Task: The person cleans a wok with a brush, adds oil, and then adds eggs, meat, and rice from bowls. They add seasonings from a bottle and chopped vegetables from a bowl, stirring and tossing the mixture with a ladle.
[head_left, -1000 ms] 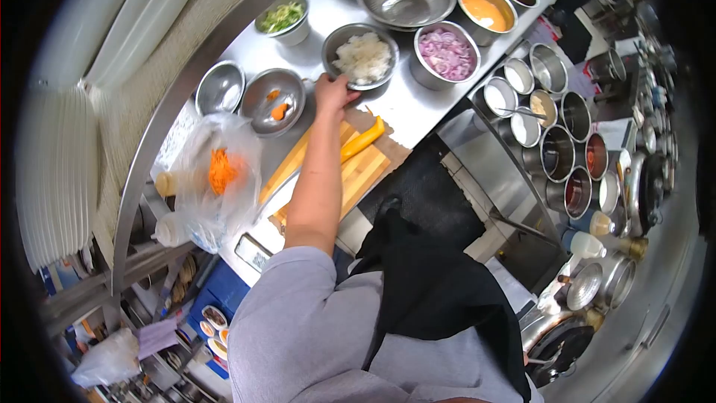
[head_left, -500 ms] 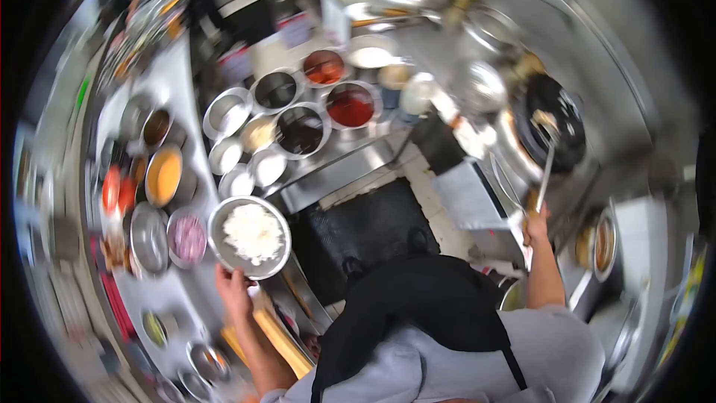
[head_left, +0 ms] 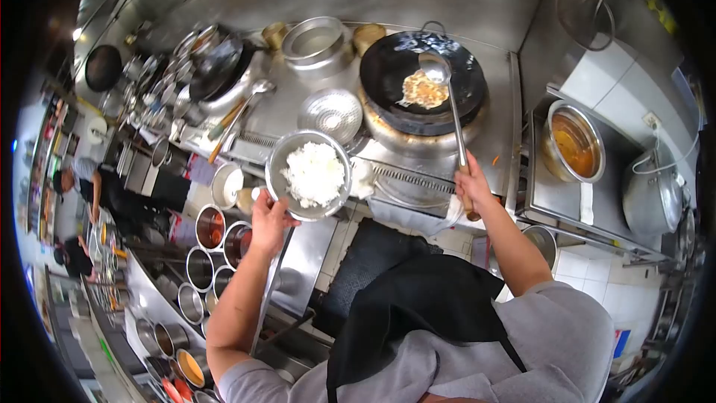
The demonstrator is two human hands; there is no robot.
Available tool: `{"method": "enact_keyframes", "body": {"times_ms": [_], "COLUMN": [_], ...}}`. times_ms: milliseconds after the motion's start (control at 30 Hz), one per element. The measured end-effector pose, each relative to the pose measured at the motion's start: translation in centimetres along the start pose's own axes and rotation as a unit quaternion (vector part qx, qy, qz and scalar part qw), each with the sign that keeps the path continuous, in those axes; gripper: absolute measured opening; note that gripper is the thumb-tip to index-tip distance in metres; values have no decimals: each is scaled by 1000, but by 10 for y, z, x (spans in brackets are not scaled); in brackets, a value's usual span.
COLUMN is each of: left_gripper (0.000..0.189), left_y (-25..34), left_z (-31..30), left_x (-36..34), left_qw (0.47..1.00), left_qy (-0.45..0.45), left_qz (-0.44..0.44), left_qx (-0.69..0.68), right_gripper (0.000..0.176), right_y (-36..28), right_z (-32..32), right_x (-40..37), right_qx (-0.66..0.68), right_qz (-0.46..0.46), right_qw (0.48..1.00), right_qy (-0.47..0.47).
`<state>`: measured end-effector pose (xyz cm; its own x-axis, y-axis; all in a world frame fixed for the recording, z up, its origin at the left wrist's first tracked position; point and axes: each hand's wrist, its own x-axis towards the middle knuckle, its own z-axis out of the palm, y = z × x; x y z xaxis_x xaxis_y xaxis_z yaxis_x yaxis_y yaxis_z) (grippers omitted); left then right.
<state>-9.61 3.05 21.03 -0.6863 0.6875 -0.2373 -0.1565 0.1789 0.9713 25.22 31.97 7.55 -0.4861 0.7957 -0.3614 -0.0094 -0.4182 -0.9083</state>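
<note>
My left hand [head_left: 270, 225] grips the rim of a metal bowl [head_left: 277, 155] filled with white rice [head_left: 313, 173], held up in front of the stove edge. Wrapped around the wooden handle of a long ladle [head_left: 456, 121] is my right hand [head_left: 473, 183]. The ladle's round head rests inside a black wok [head_left: 382, 67] on the burner. Under and beside the ladle head lies cooked egg [head_left: 424, 91], yellow and brown, on the wok's bottom.
A perforated metal strainer [head_left: 330, 114] lies left of the wok, and a metal pot [head_left: 313, 39] stands behind it. On the right counter is a bowl of brown liquid [head_left: 573, 142]. Several sauce pots [head_left: 200, 267] line the left counter. Two people [head_left: 93, 186] stand far left.
The view has turned right toward the stove. The bowl of rice has moved from over the left counter to near the wok, still in my left hand. The ladle stays in my right.
</note>
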Motion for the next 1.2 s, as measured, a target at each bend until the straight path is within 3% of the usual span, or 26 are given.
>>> {"method": "enact_keyframes", "body": {"times_ms": [67,133,267,333,367,433,467,500,567,633,700,767,833,933,1033,1100,1167,1200], "left_gripper": [18,18,18,15,14,12,12,12,13,16,20,26,30,31,34,36,27,30], "left_y": [13,3,-32,-44,-48,-62,-70,-74,-82,-96,-119,-151,-170,-183,-195,-205,-201,-189], "left_z": [26,53,115,136,139,134,129,125,116,101,92,88,88,93,90,86,82,86], "left_x": [46,92,140,154,161,181,188,199,222,247,281,312,329,349,355,363,355,343], "left_qw": [999,999,981,970,972,970,970,972,972,976,973,970,968,969,957,956,962,961], "left_qy": [-24,-20,-6,12,9,-15,-20,-19,-25,10,10,50,61,89,97,117,9,-10], "left_qz": [22,24,13,-18,-36,-47,-56,-56,-53,-70,-80,-111,-134,-147,-181,-199,-258,-272], "left_qx": [3,-43,-195,-240,-232,-239,-236,-227,-226,-206,-216,-208,-202,-179,-203,-180,-89,-48], "right_gripper": [82,82,78,65,65,65,75,75,81,81,76,70,69,75,75,74,75,76], "right_y": [-17,-45,-55,-61,-63,-61,-54,-46,-31,-51,-74,-67,-74,-48,-56,-71,-64,-72], "right_z": [6,30,60,71,62,39,41,56,107,153,172,112,108,146,189,165,98,94], "right_x": [33,48,24,4,16,50,69,71,76,39,17,55,85,103,51,37,64,74], "right_qx": [31,24,44,271,269,442,457,460,163,161,267,410,397,167,198,226,451,486], "right_qz": [-12,-6,43,142,141,121,106,105,58,57,127,101,71,37,91,124,95,93], "right_qw": [999,994,991,952,953,885,881,880,980,976,949,906,915,976,959,953,885,868], "right_qy": [13,106,118,25,28,-78,-65,-55,96,134,111,-31,-10,133,181,157,-64,-40]}}
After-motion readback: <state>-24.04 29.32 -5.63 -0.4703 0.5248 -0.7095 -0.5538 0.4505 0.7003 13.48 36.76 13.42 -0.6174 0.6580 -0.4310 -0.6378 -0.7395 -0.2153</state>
